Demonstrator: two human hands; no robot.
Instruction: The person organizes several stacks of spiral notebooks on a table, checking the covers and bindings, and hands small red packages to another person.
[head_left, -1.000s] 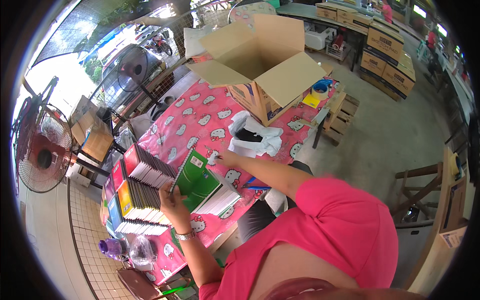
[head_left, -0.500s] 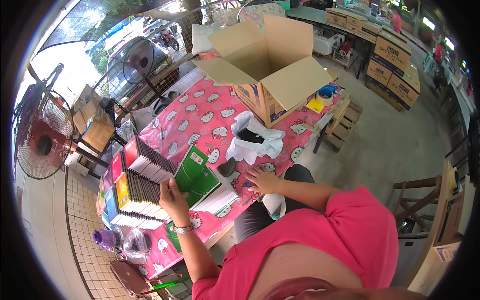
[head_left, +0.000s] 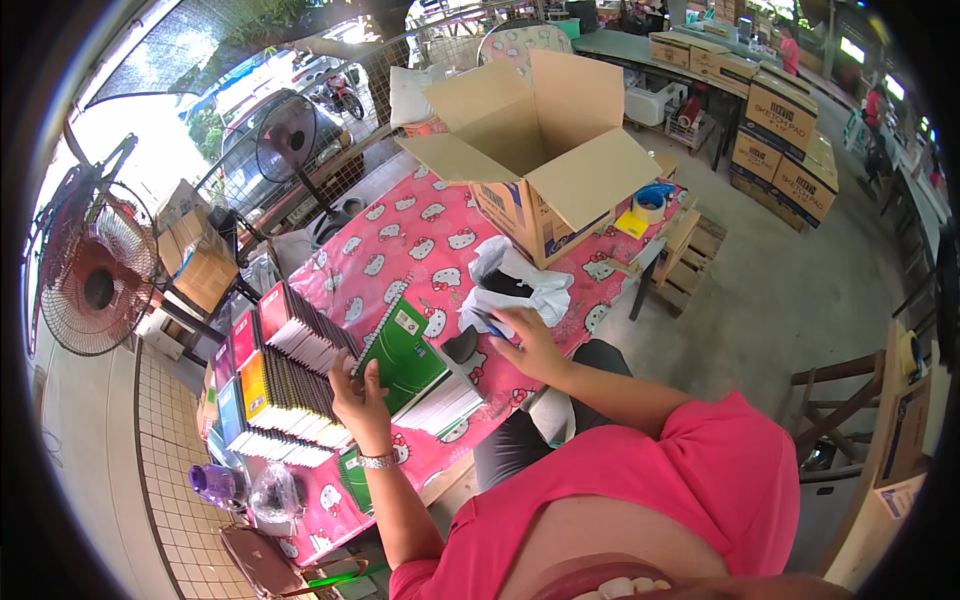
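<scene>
Pink patterned cloth (head_left: 400, 250) covers the surface, and the green stack (head_left: 405, 365) of wire-bound notebooks sits on it, just right of the taller mixed stacks (head_left: 295, 390). Left hand (head_left: 362, 405): at the wire-bound edge of the green stack, its grip loose, thumb and fingers parted with nothing between them; whether the thumb touches the wire cannot be told. Right hand (head_left: 535, 345): grip closed on a blue-and-dark tool (head_left: 488, 323), kind not clear, held above the surface near a white wrapper (head_left: 545, 290) and a dark piece (head_left: 460, 345).

Hazards noted. The green stack appears unsquared — a sideways push from the loose left hand could make the upper books slide. The mixed stacks stand close by; a knock from the left knuckles could topple a row. If the tool has a sharp end, a careless swing toward the stack could mark a cover. One green book (head_left: 355, 478) lies near the surface's edge, beside the left forearm — a sweep of that arm could tip it off.
</scene>
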